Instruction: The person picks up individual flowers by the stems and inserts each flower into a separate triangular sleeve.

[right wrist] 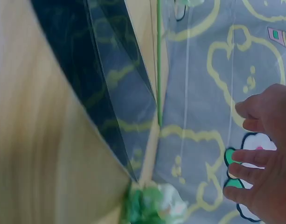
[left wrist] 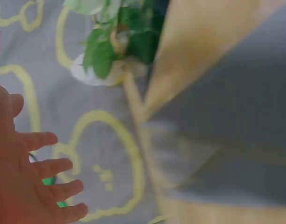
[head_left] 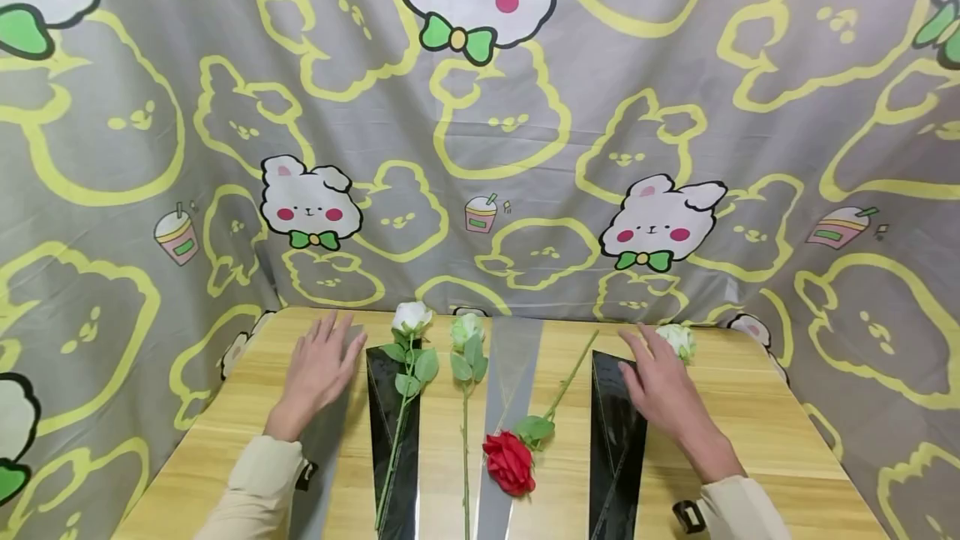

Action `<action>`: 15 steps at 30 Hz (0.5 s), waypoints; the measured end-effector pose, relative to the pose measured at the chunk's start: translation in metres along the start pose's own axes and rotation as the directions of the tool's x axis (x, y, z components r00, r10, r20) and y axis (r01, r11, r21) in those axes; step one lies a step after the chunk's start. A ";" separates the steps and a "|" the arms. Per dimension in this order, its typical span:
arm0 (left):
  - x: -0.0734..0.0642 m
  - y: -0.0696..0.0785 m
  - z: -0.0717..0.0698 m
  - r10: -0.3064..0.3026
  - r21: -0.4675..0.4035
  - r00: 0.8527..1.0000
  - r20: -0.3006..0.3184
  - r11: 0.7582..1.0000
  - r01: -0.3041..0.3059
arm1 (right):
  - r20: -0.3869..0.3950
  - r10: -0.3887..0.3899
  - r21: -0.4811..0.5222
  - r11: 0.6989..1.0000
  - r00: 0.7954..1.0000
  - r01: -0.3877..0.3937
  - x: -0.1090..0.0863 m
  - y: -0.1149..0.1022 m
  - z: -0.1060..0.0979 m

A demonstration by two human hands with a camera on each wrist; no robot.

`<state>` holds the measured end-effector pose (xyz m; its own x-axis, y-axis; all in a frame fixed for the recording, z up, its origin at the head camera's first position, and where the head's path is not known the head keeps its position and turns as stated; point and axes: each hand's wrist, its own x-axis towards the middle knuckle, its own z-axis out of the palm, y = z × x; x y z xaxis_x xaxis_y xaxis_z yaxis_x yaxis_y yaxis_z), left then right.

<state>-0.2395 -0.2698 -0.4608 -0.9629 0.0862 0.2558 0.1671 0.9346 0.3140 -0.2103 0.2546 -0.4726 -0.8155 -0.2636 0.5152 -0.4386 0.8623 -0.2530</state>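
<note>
My left hand (head_left: 321,365) is at the table's left, fingers extended, over or beside a grey flat sleeve (head_left: 318,473). To its right a white rose (head_left: 412,319) lies across a black sleeve (head_left: 381,448). My right hand (head_left: 667,386) has its fingers spread between another black sleeve (head_left: 611,407) and a pale rose (head_left: 677,340), which it partly hides. In the right wrist view that hand holds nothing, and the pale rose (right wrist: 156,203) is blurred. Mid-table lie a greenish-white rose (head_left: 468,330) and a red rose (head_left: 512,463), its bloom toward me.
Under the red rose runs another grey sleeve (head_left: 516,357) with a clear end. The wooden table (head_left: 757,423) ends at a grey curtain (head_left: 525,148) patterned with cartoon rabbits, hanging at the back and both sides.
</note>
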 end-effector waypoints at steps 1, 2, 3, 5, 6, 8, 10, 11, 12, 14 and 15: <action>-0.002 -0.003 0.002 -0.010 -0.006 1.000 0.004 1.000 0.010 | 0.010 -0.001 0.012 1.000 1.000 0.000 0.000 -0.004 0.005; -0.003 -0.006 0.005 -0.021 -0.009 1.000 0.008 1.000 0.021 | 0.018 0.001 0.024 1.000 1.000 -0.001 0.000 -0.007 0.010; -0.005 -0.008 0.007 -0.033 -0.010 0.999 0.011 0.999 0.033 | 0.030 0.004 0.036 0.999 1.000 -0.005 0.000 -0.011 0.015; -0.008 -0.011 0.011 -0.066 -0.010 0.998 0.015 0.998 0.066 | 0.053 -0.002 0.047 0.999 0.999 -0.001 0.000 -0.018 0.024; -0.009 -0.012 0.013 -0.084 -0.014 0.996 0.015 0.996 0.084 | 0.062 -0.008 0.050 0.999 0.998 0.005 0.000 -0.022 0.028; -0.011 -0.010 0.017 -0.113 -0.033 0.994 0.013 0.993 0.113 | 0.080 -0.021 0.054 0.998 0.997 0.017 -0.001 -0.028 0.037; -0.012 -0.004 0.022 -0.130 -0.074 0.991 0.023 0.989 0.131 | 0.103 -0.031 0.055 0.998 0.994 0.026 -0.003 -0.034 0.044; -0.012 0.000 0.025 -0.132 -0.096 0.991 0.028 0.986 0.134 | 0.117 -0.033 0.059 0.998 0.993 0.026 -0.003 -0.037 0.047; -0.012 0.004 0.028 -0.136 -0.112 0.990 0.032 0.984 0.138 | 0.129 -0.034 0.064 0.998 0.991 0.026 -0.004 -0.040 0.050; -0.011 0.013 0.035 -0.153 -0.109 0.987 0.045 0.982 0.157 | 0.152 -0.042 0.083 0.996 0.988 0.030 -0.004 -0.045 0.056; -0.011 0.017 0.037 -0.167 -0.092 0.985 0.050 0.981 0.171 | 0.162 -0.048 0.099 0.995 0.986 0.032 -0.004 -0.047 0.059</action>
<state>-0.2342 -0.2420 -0.4925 -0.9866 -0.0541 0.1541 0.0187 0.8998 0.4359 -0.2087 0.1898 -0.5106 -0.8441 -0.3712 0.3870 -0.4996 0.8066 -0.3159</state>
